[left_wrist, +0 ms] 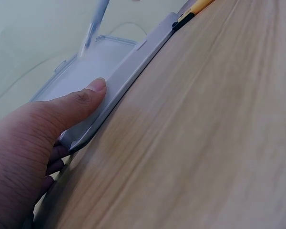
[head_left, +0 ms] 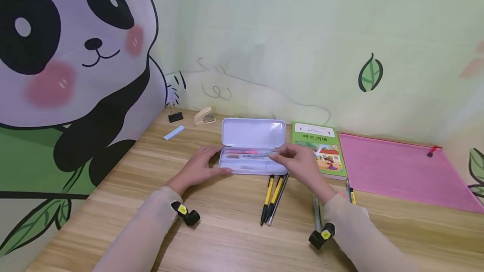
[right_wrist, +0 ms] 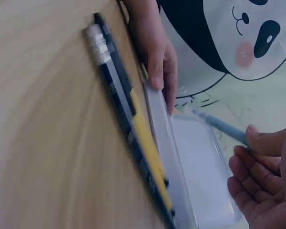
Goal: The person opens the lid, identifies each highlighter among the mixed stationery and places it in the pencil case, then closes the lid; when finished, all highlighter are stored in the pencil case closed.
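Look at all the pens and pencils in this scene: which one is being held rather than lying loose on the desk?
The light blue pen, pinched by the right hand over the open pencil case. The yellow-and-black pens lie untouched on the desk.

The open pencil case (head_left: 252, 154) lies before me on the desk (head_left: 227, 238), pens (head_left: 273, 198) in front of it, a book (head_left: 320, 148) to its right, then a folder (head_left: 401, 171).

Sheer beige sleeves (head_left: 143, 230); black wrist cameras (head_left: 186, 214) bearing yellow stickers.
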Demonstrator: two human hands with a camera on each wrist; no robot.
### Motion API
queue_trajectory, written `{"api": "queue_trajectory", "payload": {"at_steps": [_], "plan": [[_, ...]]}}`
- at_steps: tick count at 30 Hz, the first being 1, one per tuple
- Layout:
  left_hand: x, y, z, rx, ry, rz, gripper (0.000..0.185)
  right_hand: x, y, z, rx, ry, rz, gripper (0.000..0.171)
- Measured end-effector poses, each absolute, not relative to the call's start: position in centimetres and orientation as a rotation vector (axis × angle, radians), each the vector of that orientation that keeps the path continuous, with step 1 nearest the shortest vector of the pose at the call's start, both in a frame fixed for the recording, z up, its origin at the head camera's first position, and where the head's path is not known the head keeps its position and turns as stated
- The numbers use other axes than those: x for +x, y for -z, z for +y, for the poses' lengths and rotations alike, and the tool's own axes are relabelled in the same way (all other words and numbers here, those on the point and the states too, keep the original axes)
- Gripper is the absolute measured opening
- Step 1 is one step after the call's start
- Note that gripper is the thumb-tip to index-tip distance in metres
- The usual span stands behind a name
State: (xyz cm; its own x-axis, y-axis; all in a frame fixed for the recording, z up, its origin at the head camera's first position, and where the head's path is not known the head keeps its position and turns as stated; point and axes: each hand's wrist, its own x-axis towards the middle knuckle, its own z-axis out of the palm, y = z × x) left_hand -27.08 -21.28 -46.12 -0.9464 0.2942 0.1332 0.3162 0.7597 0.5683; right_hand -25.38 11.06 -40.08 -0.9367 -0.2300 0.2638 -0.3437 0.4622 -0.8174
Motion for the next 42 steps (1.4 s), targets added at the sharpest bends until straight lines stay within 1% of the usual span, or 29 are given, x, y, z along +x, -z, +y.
{"api": "queue_trajectory", "payload": {"at_steps": [4,8,13,19,26,42], "plan": [[-27.3,46.5,-21.3,-0.522,0.944,-2.896,0.099,-26.5,40.2,8.8,0.543,-1.454,-2.585,0.016],[-27.3,46.7,-21.0,-0.533,0.949,-2.892,0.099,-27.3,41.5,7.8,0.586,-1.414,-2.575,0.015],[-27.4,46.7,-21.0,-0.510,0.942,-2.899,0.100,-27.8,42.7,7.8,0.588,-1.375,-2.593,0.014],[-27.4,46.3,-21.2,-0.509,0.927,-2.914,0.102,-28.3,43.5,8.1,0.615,-1.290,-2.611,0.018],[-27.2,46.0,-21.2,-0.521,0.946,-2.896,0.099,-28.4,44.1,8.1,0.655,-1.208,-2.644,0.022],[-27.0,46.2,-21.3,-0.520,0.952,-2.898,0.099,-28.4,44.6,8.0,0.610,-1.223,-2.654,0.016]]}}
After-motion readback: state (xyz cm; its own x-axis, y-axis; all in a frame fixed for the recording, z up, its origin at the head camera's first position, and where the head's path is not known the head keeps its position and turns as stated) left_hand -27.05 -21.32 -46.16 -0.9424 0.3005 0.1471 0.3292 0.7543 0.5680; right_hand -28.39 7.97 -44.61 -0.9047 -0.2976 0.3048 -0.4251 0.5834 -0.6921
